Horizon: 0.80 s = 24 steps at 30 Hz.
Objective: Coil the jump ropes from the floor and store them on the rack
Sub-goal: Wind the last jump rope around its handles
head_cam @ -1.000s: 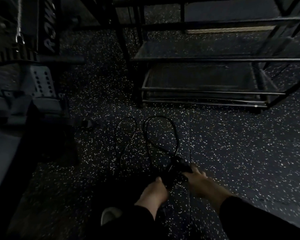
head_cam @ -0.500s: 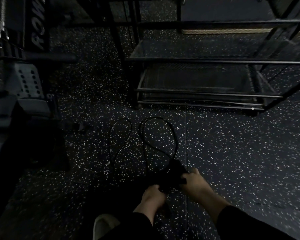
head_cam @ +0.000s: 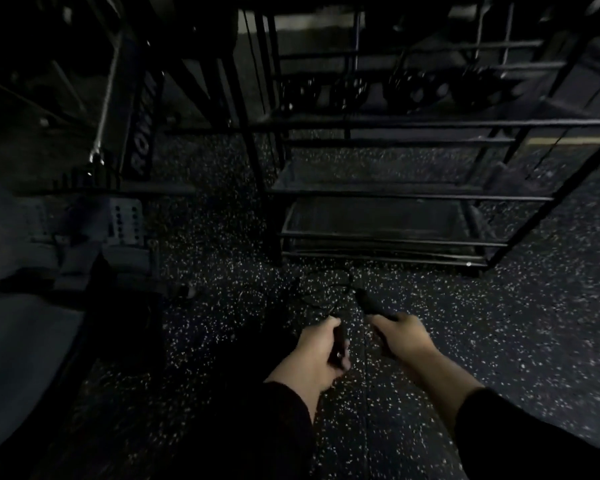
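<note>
Dark speckled rubber floor [head_cam: 465, 341] fills the dim view, white flecks all over it. Ahead stands a black metal rack [head_cam: 388, 192] with several tiers of thin bars and mesh shelves; round black weight plates [head_cam: 413, 88] sit on a bar near its top. To the left is a pale grey machine [head_cam: 122, 220] with a column of holes (too dark to say more), and above it an upright black post [head_cam: 141, 133] with white lettering. Near the bottom, 2 bare hands reach forward from dark sleeves, held a little apart. The left hand [head_cam: 321, 344] is curled round a black handle, and the right hand [head_cam: 400, 336] grips the other handle, which points toward the rack. The jump rope [head_cam: 321, 289] runs from both handles in thin black loops over the floor, just in front of the rack's lowest shelf.
</note>
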Motion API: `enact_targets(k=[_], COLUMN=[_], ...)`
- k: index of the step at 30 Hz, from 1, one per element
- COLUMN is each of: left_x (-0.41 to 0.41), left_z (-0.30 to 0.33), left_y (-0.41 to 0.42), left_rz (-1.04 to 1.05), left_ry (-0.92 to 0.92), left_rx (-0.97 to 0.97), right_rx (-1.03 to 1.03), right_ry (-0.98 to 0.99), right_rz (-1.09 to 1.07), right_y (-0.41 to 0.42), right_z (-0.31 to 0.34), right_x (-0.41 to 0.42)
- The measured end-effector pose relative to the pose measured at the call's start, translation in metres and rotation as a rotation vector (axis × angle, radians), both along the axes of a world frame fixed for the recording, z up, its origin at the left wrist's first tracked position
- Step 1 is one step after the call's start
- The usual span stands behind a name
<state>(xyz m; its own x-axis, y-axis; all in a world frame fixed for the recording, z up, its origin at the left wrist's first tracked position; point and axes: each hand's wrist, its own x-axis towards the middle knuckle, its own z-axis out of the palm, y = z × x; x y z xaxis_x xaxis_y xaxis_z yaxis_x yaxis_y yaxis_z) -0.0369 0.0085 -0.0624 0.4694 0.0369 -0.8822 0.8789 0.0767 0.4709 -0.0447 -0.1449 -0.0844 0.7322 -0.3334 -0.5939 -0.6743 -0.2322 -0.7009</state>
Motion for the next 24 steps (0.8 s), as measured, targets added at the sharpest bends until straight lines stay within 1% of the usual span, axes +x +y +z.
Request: enact_targets(k=[1, 3, 4, 5, 7, 9, 11, 12, 14, 16, 17, 19, 20, 24], left_x=[0.006, 0.018, 0.02, 0.021, 0.02, 0.017, 0.01, 0.007, 0.003, -0.004, -0.008, -0.016, -0.022, -0.046], left_z=[0.018, 0.053, 0.074, 0.098, 0.141, 0.182, 0.217, 0.232, 0.258, 0.279, 0.286, 0.298, 0.303, 0.315], left_y=[0.0, 0.002, 0.003, 0.004, 0.012, 0.024, 0.036, 0.039, 0.042, 0.04, 0.038, 0.033, 0.03, 0.016], left_rz=[-0.122, -0.402, -0.502, -0.516, -0.526, -0.676, -0.762, -0.723, -0.55, -0.498, -0.484, -0.38, -0.336, -0.283], left_ry=[-0.093, -0.38, -0.46, -0.464, -0.384, -0.303, -0.317, -0.368, -0.47, -0.555, -0.611, -0.705, -0.72, -0.703], left_rx=[0.071, 0.309, 0.366, 0.314, 0.196, 0.19, 0.173, 0.14, 0.094, 0.096, 0.101, 0.05, 0.015, -0.147], right_rx=[-0.031, -0.107, -0.129, -0.146, -0.195, -0.232, -0.252, -0.255, -0.236, -0.198, -0.178, -0.113, -0.077, 0.104], right_ry=[-0.061, -0.159, -0.199, -0.236, -0.268, -0.227, -0.229, -0.27, -0.289, -0.265, -0.287, -0.34, -0.352, -0.417], right_rz=[0.015, 0.02, 0.011, 0.004, 0.019, 0.064, 0.06, 0.018, -0.035, -0.033, -0.06, -0.118, -0.116, -0.075], right_y=[-0.003, -0.01, -0.013, -0.016, -0.024, -0.031, -0.036, -0.04, -0.042, -0.039, -0.037, -0.031, -0.027, -0.007], right_z=[0.018, 0.059, 0.079, 0.1, 0.136, 0.175, 0.211, 0.227, 0.261, 0.288, 0.3, 0.321, 0.329, 0.351], right_x=[0.003, 0.009, 0.011, 0.012, 0.011, 0.004, -0.008, -0.013, -0.025, -0.038, -0.045, -0.058, -0.065, -0.09])
